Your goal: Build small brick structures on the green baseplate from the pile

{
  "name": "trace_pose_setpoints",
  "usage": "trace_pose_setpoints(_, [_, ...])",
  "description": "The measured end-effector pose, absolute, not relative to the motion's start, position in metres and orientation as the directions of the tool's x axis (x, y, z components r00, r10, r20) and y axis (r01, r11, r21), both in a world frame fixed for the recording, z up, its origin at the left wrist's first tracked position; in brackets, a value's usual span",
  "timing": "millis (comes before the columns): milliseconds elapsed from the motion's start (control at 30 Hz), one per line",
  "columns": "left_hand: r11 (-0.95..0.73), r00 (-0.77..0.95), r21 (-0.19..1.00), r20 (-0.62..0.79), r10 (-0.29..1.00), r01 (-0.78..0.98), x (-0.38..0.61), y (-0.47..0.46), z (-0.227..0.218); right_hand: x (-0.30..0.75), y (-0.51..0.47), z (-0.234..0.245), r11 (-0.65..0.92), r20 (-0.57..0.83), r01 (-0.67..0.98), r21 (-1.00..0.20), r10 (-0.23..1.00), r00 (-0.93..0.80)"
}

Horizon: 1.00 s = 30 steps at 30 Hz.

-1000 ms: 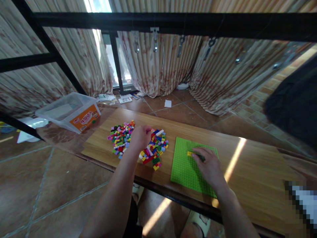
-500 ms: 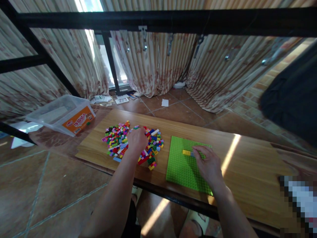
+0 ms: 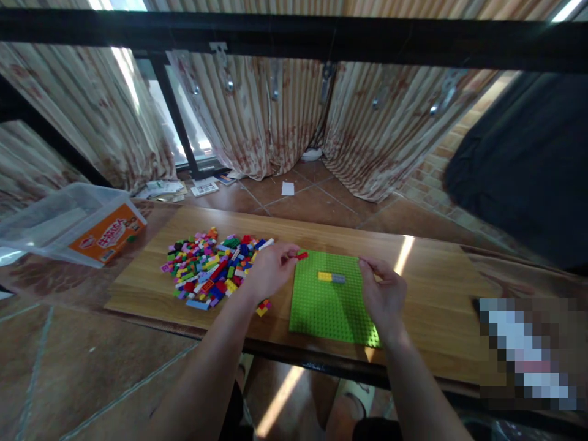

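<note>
My left hand [image 3: 271, 269] pinches a red brick [image 3: 302, 255] over the far left corner of the green baseplate [image 3: 321, 312]. A yellow brick [image 3: 324, 276] and a grey brick [image 3: 339, 278] sit end to end on the plate's studs. At the plate's right edge is my right hand [image 3: 384, 291], its thumb and forefinger drawn together near the far right corner. Whether anything small is between those fingertips cannot be seen. Left of the plate, behind my left hand, spreads a pile of mixed coloured bricks [image 3: 202, 269].
All this rests on a long wooden board [image 3: 432, 318]. A clear plastic bin [image 3: 46, 214] with an orange label stands at the left. Ahead are a black metal bar [image 3: 294, 40] and curtains [image 3: 285, 122]. A blurred-out patch [image 3: 528, 355] covers something at the right.
My left hand has come out of the pile to the baseplate with a red brick. My right hand has moved right, off the grey brick. The view has shifted right.
</note>
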<state>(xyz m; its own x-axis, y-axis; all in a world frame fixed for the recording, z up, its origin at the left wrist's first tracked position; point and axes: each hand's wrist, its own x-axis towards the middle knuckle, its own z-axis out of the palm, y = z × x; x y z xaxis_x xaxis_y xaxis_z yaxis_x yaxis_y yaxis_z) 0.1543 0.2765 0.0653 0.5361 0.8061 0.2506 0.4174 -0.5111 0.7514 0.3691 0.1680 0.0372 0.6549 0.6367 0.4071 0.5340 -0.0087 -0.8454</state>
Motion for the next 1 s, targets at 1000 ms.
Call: trace_pose_setpoints(1000, [-0.526,0.655,0.754,0.171,0.736,0.394,0.199,0.241,0.043,0.357,0.162,0.041,0.095,0.270,0.645,-0.758,0.946,0.179])
